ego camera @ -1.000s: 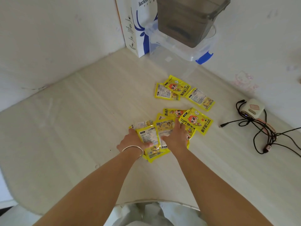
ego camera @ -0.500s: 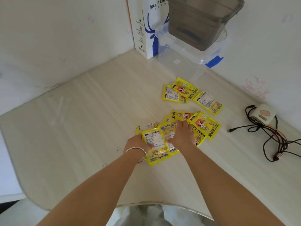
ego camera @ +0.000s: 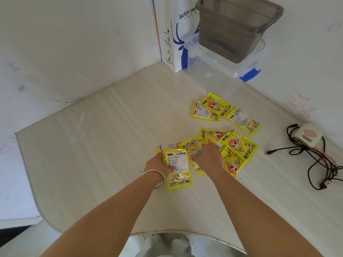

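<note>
Nearest, two bare arms are stretched out over the pale table (ego camera: 89, 154). A silver bracelet (ego camera: 157, 176) is worn on the left wrist. A yellow packet (ego camera: 179, 168) is held by the left hand (ego camera: 156, 164): the fingers are tucked under it and the thumb is pressed on top, so the packet is gripped. Just beside it, the right hand (ego camera: 208, 158) is laid on a pile of yellow packets (ego camera: 237, 147), with the fingers bent down onto them. Whether a packet is pinched there cannot be told. The pile is spread on the middle of the table, right in front of the hands. A bit farther back, three more packets (ego camera: 213, 109) are laid close together. Off to the right, a black cable (ego camera: 315, 160) is tangled beside a small white charger (ego camera: 308, 135). At the back, by the wall, a gray bin (ego camera: 235, 28) is set on a clear box (ego camera: 220, 75), and a white paper bag (ego camera: 171, 38) is stood just beside them.
</note>
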A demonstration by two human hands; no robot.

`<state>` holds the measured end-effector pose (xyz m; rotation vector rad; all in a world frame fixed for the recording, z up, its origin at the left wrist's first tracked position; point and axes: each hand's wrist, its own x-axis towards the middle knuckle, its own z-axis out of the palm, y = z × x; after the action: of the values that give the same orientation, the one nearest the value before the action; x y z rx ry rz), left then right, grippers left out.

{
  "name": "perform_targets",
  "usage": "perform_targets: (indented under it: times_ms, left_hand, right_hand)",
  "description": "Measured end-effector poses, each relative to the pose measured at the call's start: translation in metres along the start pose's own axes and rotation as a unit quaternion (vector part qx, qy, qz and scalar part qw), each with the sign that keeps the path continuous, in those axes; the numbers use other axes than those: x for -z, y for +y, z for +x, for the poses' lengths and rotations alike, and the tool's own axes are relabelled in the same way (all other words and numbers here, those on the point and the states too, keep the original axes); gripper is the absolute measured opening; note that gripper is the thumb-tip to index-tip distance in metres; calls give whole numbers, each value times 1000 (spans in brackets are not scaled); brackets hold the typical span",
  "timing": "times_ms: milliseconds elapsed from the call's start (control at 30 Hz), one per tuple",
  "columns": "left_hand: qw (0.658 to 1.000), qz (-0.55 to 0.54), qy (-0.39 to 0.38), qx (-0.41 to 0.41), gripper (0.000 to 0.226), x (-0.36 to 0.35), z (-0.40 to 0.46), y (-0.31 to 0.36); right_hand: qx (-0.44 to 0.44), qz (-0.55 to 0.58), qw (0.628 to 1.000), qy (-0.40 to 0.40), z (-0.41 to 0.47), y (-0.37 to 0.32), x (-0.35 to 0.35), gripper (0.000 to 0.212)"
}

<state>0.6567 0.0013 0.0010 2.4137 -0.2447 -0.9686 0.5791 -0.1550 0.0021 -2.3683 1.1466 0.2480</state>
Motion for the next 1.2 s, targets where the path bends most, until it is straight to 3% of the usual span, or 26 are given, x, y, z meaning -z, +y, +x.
perform_targets:
  times_ms: [133, 267, 333, 467, 533, 600, 733, 833, 933, 1000, 1100, 1200]
  left_hand:
    - [997, -73, -16, -20, 47, 6, -4, 1]
    - [989, -135, -36, -44, 46, 8, -6, 13]
    - [985, -147, -54, -68, 40, 6, -9, 23]
    - [977, -123, -105, -136, 42, -6, -21, 49]
    - [973, -97, -136, -162, 41, -16, -28, 59]
    - [962, -81, -191, -180, 37, -29, -37, 68]
    - [930, -55, -303, -202, 43, -65, -64, 83]
    - [925, -48, -305, -222, 57, -101, -97, 94]
    - [939, -104, -283, -167, 69, -142, -141, 101]
    - [934, -114, -306, -148, 63, -171, -174, 101]
    - [917, -62, -363, -154, 29, -213, -228, 98]
    - [900, -25, -411, -143, 29, -257, -281, 92]
  right_hand:
    - [-67, 275, 959, 14, -4, 11, 15, 31]
    - [-122, 512, 849, -38, -15, 25, 33, 23]
    - [-106, 565, 814, -80, -28, 32, 35, 29]
    - [-52, 610, 784, -105, -59, 47, 33, 21]
    - [-59, 634, 765, -95, -77, 57, 34, 30]
    - [-83, 647, 756, -61, -97, 72, 35, 39]
    - [-148, 674, 723, 41, -148, 115, 33, 30]
    - [-192, 728, 645, 129, -192, 144, 22, 29]
    - [-212, 792, 538, 195, -237, 171, 9, 28]
    - [-216, 813, 487, 235, -268, 192, 3, 31]
    - [-216, 819, 442, 294, -315, 223, -6, 31]
    - [-216, 819, 407, 342, -362, 256, -16, 25]
